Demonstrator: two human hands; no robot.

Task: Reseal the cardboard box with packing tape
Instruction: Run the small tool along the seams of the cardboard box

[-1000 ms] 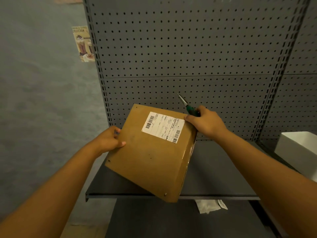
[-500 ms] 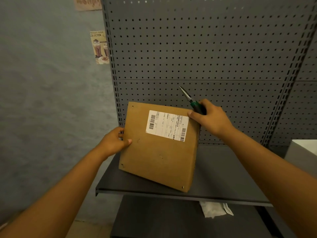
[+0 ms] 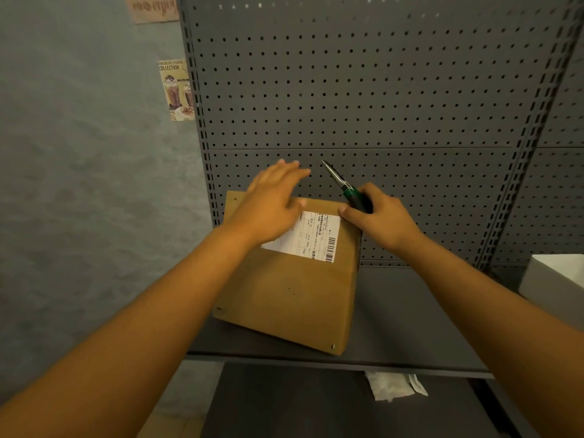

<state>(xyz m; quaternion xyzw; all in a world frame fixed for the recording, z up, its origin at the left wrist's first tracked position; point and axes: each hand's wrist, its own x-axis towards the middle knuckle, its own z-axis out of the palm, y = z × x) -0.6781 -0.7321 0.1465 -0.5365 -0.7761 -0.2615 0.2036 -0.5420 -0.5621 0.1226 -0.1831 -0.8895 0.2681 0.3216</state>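
Head camera looks down past two bare forearms reaching forward. Nearest and low, a crumpled white paper lies on the lower dark shelf, just under the lip of the upper one. Above it, the cardboard box sits on the smooth grey metal shelf, a flat brown square with a matte, slightly pitted face and small rivet-like dots at its corners; its near corner reaches the shelf's front edge. A white shipping label with barcodes covers its far half. The left hand hovers flat over the box's far left part, fingers straight and together, blurred, covering part of the label; I can't tell whether it touches. The right hand is curled round a green-handled tool with a thin metal tip slanting up and left, its thumb at the box's far right corner. Off to the right, a white box with smooth sides shows partly. Behind, a dark grey perforated panel rises, slotted uprights at its edges. Leftward, a mottled blue-grey wall carries a drinks poster.
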